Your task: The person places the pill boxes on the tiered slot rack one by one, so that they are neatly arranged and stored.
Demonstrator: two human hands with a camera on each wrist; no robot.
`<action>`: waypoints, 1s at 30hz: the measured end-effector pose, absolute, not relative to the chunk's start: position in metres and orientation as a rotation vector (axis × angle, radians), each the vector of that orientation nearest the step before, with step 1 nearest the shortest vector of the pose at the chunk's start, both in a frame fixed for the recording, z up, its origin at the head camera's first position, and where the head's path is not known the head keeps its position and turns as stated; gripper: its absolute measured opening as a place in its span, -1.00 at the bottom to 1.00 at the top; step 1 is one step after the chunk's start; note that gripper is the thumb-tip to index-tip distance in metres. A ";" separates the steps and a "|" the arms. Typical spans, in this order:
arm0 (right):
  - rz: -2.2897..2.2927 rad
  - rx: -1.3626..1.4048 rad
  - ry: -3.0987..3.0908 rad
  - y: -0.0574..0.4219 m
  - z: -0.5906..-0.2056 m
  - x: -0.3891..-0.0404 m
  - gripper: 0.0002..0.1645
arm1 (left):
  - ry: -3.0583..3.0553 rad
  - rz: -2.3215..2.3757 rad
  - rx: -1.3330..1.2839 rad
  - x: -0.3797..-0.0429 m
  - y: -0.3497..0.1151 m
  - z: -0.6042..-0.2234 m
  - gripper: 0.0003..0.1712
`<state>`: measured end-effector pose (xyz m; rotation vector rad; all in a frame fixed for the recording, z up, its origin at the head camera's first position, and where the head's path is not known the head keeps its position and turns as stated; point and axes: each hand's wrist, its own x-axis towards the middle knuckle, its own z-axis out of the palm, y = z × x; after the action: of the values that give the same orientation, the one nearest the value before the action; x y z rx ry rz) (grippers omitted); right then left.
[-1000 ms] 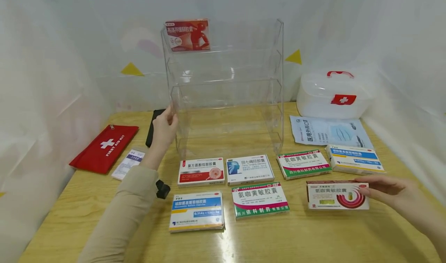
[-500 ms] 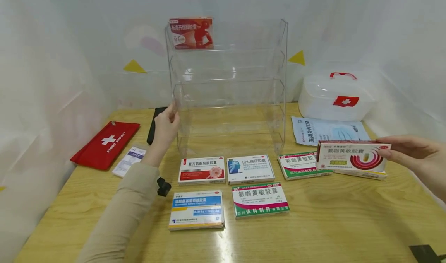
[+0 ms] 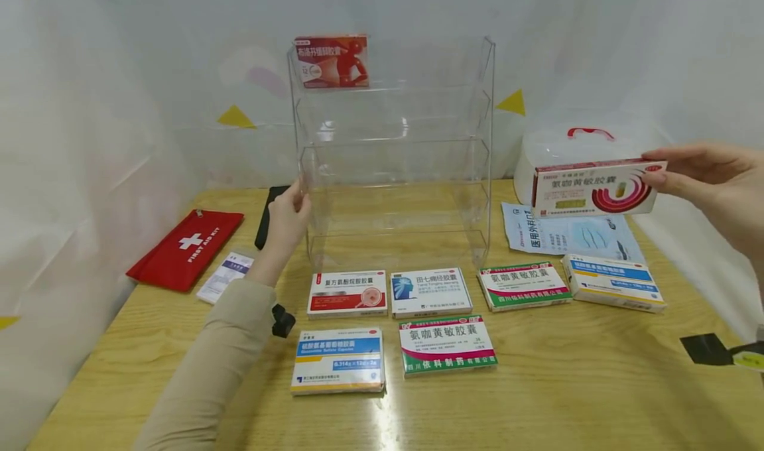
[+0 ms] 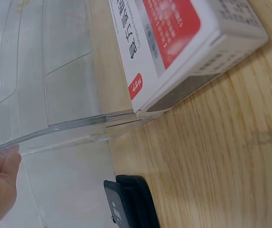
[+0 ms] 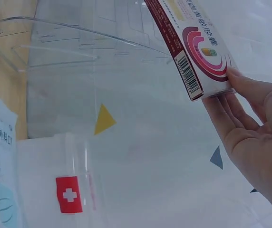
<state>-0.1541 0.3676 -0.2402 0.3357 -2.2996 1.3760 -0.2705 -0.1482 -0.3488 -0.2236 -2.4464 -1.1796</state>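
My right hand (image 3: 710, 179) pinches the right end of a white medicine box (image 3: 597, 189) with a dark red edge and pink rings, held in the air before the white first-aid case. In the right wrist view the thumb lies on the front of this medicine box (image 5: 202, 47). My left hand (image 3: 289, 219) grips the left side edge of a clear acrylic tiered rack (image 3: 394, 232); the left wrist view shows the fingers (image 4: 5, 166) at that edge. A red medicine box (image 3: 332, 62) stands in the rack's top tier, at the left.
Several medicine boxes lie before the rack, among them a red-and-white box (image 3: 347, 294) and a green-and-white box (image 3: 447, 345). At left are a red first-aid pouch (image 3: 188, 249) and a black case (image 3: 271, 215). A mask packet (image 3: 573, 235) lies right, by the first-aid case (image 3: 587, 147).
My right hand has lifted the white medicine box from low over the table up to the height of the first-aid case. The left hand keeps its grip on the rack.
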 end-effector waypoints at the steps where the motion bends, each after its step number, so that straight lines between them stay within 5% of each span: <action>1: 1.388 0.332 -2.286 0.365 -0.235 -0.158 -0.62 | -2.443 -1.176 -0.229 -0.270 -0.148 -0.349 -0.49; 30: 2.023 0.317 -1.942 0.267 -0.130 -0.267 -0.50 | -2.417 -1.167 -0.260 -0.267 -0.150 -0.350 -0.49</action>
<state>-0.2670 0.2674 -0.1298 0.3166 -1.9419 2.0231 -0.2665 -0.1499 -0.3501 -0.2601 -2.4171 -1.1674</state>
